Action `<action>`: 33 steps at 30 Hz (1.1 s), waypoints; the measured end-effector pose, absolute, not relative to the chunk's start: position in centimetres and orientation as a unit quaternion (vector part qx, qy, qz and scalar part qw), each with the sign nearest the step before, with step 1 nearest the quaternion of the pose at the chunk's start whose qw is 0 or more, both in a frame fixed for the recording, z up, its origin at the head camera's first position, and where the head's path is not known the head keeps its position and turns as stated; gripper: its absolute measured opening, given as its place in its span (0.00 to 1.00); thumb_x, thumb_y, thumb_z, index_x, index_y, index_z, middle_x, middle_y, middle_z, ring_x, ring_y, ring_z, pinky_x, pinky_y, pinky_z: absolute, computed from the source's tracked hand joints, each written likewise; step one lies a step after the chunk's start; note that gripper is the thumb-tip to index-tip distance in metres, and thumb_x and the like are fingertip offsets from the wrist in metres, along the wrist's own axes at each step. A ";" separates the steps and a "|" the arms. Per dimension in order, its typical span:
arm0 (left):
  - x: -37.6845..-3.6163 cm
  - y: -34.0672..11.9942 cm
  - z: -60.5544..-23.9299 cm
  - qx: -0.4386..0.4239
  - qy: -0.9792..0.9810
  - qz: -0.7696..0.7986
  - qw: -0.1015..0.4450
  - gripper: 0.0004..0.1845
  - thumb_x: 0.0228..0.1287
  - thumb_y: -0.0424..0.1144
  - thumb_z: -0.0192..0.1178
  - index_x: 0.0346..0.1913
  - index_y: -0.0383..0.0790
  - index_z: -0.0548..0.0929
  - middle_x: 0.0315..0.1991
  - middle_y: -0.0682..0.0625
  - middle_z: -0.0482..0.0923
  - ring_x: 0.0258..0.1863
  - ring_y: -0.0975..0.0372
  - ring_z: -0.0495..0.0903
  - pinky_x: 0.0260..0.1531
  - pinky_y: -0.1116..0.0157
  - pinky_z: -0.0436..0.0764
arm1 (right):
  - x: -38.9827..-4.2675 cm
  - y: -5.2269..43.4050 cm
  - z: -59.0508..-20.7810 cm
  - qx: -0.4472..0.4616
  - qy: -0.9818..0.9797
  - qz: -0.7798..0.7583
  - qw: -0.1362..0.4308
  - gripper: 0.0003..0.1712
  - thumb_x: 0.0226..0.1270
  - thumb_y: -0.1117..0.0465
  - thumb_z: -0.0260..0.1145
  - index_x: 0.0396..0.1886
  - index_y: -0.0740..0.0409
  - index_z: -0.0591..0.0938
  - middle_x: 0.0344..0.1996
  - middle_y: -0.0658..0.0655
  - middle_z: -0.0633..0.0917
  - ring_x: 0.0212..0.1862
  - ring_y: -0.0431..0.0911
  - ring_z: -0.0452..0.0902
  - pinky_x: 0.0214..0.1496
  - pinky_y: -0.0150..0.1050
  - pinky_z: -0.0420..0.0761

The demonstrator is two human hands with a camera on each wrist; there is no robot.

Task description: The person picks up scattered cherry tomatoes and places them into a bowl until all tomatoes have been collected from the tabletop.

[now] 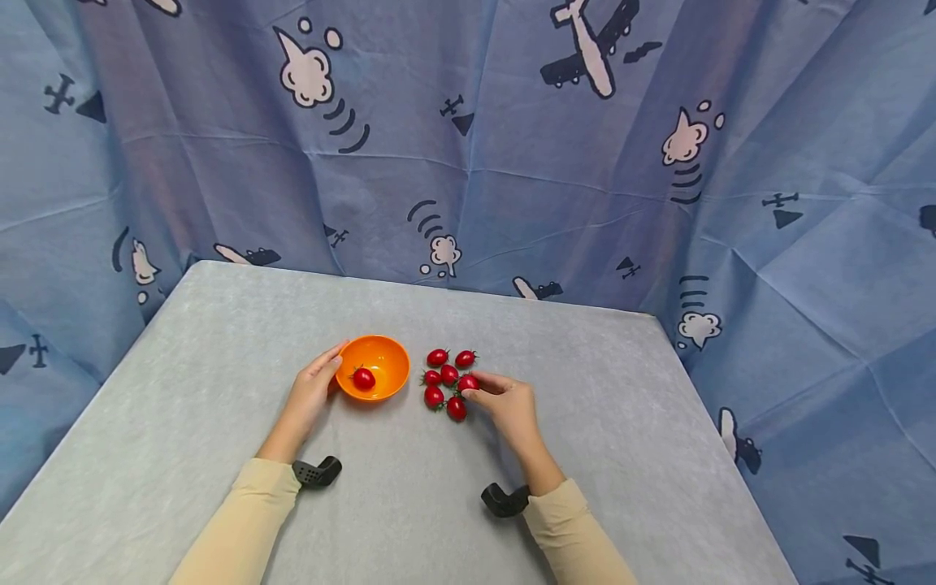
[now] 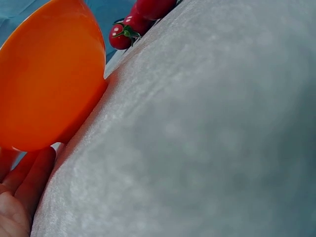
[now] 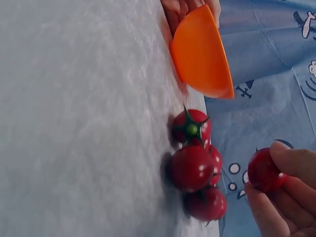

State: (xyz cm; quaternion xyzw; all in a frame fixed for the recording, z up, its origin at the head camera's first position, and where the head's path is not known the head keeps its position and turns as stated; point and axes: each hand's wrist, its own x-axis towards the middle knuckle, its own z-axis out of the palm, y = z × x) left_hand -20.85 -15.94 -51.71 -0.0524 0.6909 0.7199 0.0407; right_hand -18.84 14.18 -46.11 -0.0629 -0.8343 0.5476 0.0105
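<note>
Right-hand pinch: the right hand (image 1: 513, 406) squeezes a glossy red oval tomato (image 3: 262, 170) between thumb and fingers, raised off the table.
Step in hand: apparently the pick-up of this single tomato.
Next move: likely calls for clearing the neighbours and crossing leftward to the bowl, with a gentle squeeze on the smooth skin.
Loose tomatoes: six small red tomatoes with green stems (image 1: 434, 396) cluster just left of and beyond the right fingertips.
Left-hand hold: the left hand (image 1: 310, 394) has its thumb at the rim and fingers against the outer wall of a shiny round orange bowl (image 1: 387, 366).
Bowl: upright, right of the left fingers; one red tomato inside (image 1: 364, 379).
Tabletop: pale grey, cloth-like table (image 1: 395, 504) beneath both hands.
Backdrop: blue fabric curtain printed with aeroplanes and clouds (image 1: 409, 97), well beyond all fingers.
</note>
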 end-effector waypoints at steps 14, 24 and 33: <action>-21.0 -16.0 -51.9 -0.050 0.686 0.725 0.043 0.26 0.80 0.45 0.44 0.75 0.41 0.64 0.77 0.48 0.61 0.76 0.60 0.59 0.75 0.62 0.62 | -19.2 12.1 -45.8 -0.056 -0.820 0.570 0.008 0.19 0.54 0.62 0.78 0.47 0.59 0.89 0.44 0.62 0.90 0.42 0.41 0.85 0.45 0.36 0.88; -20.8 -16.2 -51.7 -0.054 0.687 0.723 0.043 0.26 0.80 0.45 0.44 0.76 0.40 0.63 0.77 0.47 0.60 0.76 0.58 0.60 0.72 0.69 0.65 | -19.5 11.1 -45.2 -0.061 -0.829 0.555 -0.012 0.19 0.56 0.60 0.77 0.49 0.55 0.89 0.46 0.57 0.90 0.47 0.46 0.83 0.48 0.35 0.86; -20.9 -16.1 -51.7 -0.053 0.691 0.720 0.042 0.27 0.80 0.46 0.44 0.75 0.40 0.63 0.77 0.46 0.60 0.76 0.57 0.59 0.68 0.74 0.68 | -19.7 9.7 -44.2 -0.037 -0.824 0.566 -0.012 0.19 0.55 0.58 0.78 0.48 0.53 0.90 0.50 0.59 0.88 0.46 0.48 0.85 0.49 0.38 0.87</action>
